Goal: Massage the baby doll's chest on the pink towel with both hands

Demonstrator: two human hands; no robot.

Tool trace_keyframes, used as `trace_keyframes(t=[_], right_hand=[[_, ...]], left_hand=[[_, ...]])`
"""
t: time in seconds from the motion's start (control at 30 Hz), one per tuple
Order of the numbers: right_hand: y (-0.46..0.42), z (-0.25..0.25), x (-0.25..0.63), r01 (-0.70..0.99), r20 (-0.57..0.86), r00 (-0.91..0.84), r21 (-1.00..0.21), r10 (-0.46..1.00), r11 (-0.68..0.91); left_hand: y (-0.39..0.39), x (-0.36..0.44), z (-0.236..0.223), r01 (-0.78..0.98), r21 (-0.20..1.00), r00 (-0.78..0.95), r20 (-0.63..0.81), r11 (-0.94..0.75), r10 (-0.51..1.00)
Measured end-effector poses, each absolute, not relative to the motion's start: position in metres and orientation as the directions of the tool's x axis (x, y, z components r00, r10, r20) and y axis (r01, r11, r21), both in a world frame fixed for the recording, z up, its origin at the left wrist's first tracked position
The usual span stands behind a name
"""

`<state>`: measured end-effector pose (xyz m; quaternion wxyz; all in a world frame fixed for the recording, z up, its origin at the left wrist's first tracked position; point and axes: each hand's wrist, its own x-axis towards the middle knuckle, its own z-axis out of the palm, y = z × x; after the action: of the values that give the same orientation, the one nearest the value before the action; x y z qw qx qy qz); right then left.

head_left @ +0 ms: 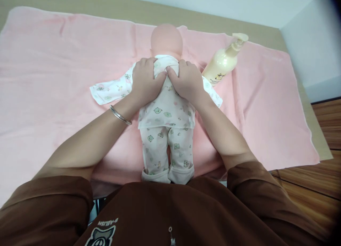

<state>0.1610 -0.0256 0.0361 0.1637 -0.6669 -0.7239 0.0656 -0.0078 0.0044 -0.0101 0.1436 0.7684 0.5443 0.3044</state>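
A baby doll (pixel 166 40) lies on a pink towel (pixel 53 61), its bare head pointing away from me and no face showing. It wears a white printed top (pixel 167 113) and matching trousers (pixel 166 150). My left hand (pixel 145 81) grips the fabric at the top's neck, with a metal bangle (pixel 120 115) on that wrist. My right hand (pixel 186 81) presses in from the other side and holds the neck fabric too. The doll's sleeve (pixel 110 90) spreads out flat beyond my left hand.
A cream pump bottle of lotion (pixel 222 61) lies tilted on the towel, right of the doll's head. The towel covers a beige table (pixel 149 13), with a wooden floor (pixel 314 178) beyond the right edge. My brown sleeves and front fill the bottom of the view.
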Motion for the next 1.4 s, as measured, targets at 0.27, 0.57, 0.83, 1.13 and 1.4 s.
trace_keyframes(t=[0.27, 0.57, 0.83, 1.13, 1.4], right_hand=[[-0.022, 0.035, 0.162, 0.944, 0.116, -0.034, -0.322, 0.993, 0.07], [-0.022, 0.033, 0.16, 0.932, 0.118, -0.024, -0.356, 0.993, 0.065], [-0.013, 0.048, 0.187, 0.875, 0.001, -0.215, -0.443, 0.977, 0.193], [-0.064, 0.058, 0.152, 0.927, 0.145, -0.224, -0.273, 0.964, 0.257], [-0.028, 0.055, 0.178, 0.858, 0.071, -0.216, -0.462, 0.974, 0.224]], left_hand=[[-0.013, 0.006, 0.011, 0.819, 0.544, 0.052, 0.245, -0.181, 0.968], [-0.015, 0.003, 0.014, 0.874, 0.449, 0.11, 0.194, -0.188, 0.975], [-0.036, -0.002, 0.015, 0.796, 0.372, 0.337, 0.382, -0.477, 0.861], [0.009, -0.017, 0.003, 0.77, 0.517, 0.274, 0.262, -0.374, 0.925], [-0.031, -0.003, 0.028, 0.881, 0.255, 0.321, 0.296, -0.399, 0.899]])
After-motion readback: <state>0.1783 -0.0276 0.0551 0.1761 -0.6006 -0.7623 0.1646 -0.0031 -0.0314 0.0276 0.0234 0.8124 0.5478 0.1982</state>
